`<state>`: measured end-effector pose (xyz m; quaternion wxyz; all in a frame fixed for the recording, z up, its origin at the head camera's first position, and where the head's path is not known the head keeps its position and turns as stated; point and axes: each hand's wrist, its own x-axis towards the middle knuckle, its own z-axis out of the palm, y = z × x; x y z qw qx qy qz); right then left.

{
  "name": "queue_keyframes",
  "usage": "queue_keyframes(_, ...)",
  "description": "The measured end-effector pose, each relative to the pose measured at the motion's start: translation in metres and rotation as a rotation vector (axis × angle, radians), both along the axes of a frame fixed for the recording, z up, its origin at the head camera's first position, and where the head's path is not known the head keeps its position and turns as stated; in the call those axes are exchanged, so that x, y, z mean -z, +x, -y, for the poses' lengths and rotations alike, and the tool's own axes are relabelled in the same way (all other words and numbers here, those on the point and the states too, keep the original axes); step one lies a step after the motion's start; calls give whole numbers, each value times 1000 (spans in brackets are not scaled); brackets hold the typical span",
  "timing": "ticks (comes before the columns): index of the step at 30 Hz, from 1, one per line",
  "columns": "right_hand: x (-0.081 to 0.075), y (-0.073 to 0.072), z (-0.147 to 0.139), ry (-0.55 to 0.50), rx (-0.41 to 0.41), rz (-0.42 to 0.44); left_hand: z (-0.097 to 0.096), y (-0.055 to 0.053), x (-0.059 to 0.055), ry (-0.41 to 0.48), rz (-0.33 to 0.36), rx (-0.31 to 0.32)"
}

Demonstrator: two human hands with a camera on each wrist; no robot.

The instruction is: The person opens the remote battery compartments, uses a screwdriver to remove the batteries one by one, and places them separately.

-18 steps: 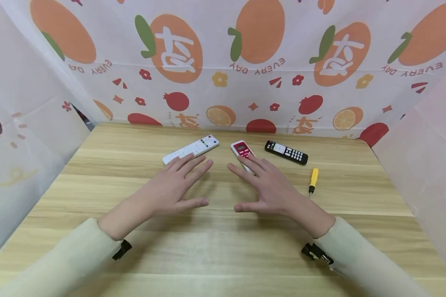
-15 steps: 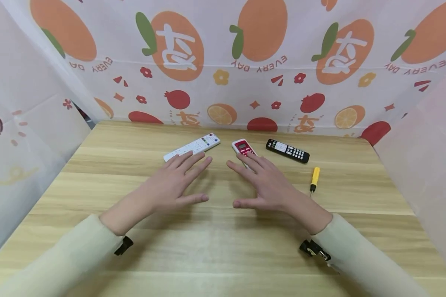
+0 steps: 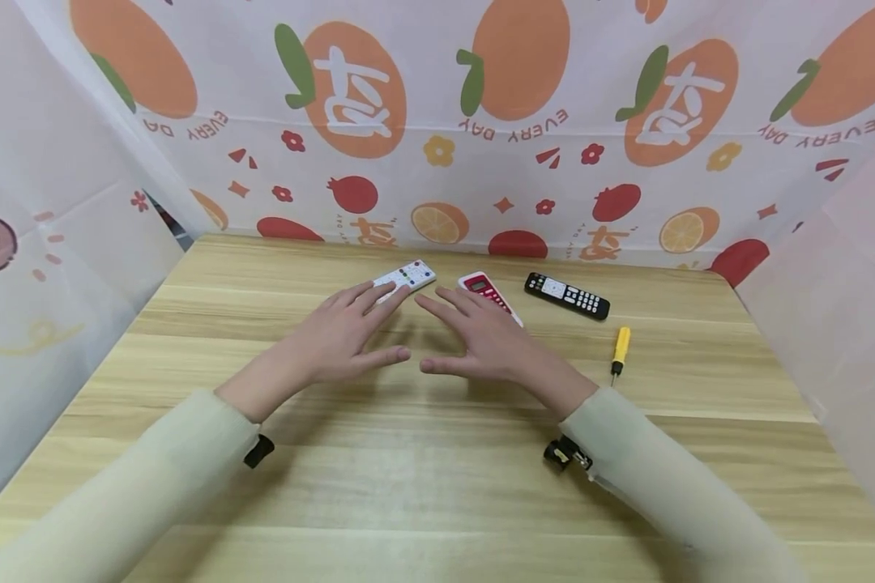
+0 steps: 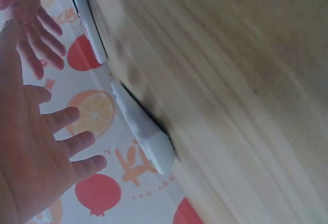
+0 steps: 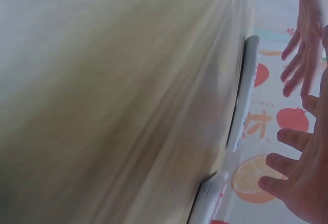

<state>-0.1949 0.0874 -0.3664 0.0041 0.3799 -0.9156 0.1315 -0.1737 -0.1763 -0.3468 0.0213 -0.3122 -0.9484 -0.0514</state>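
Both hands hover over the table with fingers spread and palms down, holding nothing. In the head view my left hand (image 3: pixel 339 334) overlaps the near end of a white remote control (image 3: pixel 411 278). My right hand (image 3: pixel 481 334) is close beside it, thumb tips almost meeting, and covers part of a red and white remote (image 3: pixel 478 283) with a small display. The left wrist view shows the left palm (image 4: pixel 36 152) raised off the wood, with the white remote (image 4: pixel 143 129) lying beyond it. In the right wrist view, the right fingers (image 5: pixel 294 139) are likewise apart from the remotes.
A black remote (image 3: pixel 567 296) lies at the back right. Nearer, a yellow-handled screwdriver (image 3: pixel 621 348) points toward the front. The wooden table (image 3: pixel 379 502) ends at a fruit-printed cloth (image 3: pixel 437 174) behind, with pale cloths at both sides.
My right hand has moved left and slightly away from me, uncovering more of the red and white remote. The left hand has shifted forward a little, covering more of the white remote.
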Motion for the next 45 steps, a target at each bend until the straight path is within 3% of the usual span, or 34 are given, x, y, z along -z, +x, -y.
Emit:
queue_keyframes(8,1,-20,17,-44,4,43,4,-17,3,8,15,-47)
queue_keyframes(15,5,-32,30,-39,85,120,6,-32,8,-2,60,-82)
queue_keyframes(23,8,-46,42,-60,172,213,8,-55,16,-37,164,-198)
queue_keyframes(33,21,-57,65,-144,231,260,1,-74,21,-102,202,-343)
queue_keyframes(36,22,-61,73,-174,259,286,-4,-80,22,-82,207,-394)
queue_keyframes(40,24,-65,81,-185,280,321,-9,-83,24,-33,230,-458)
queue_keyframes(45,26,-64,85,-214,289,352,-15,-78,27,8,223,-509)
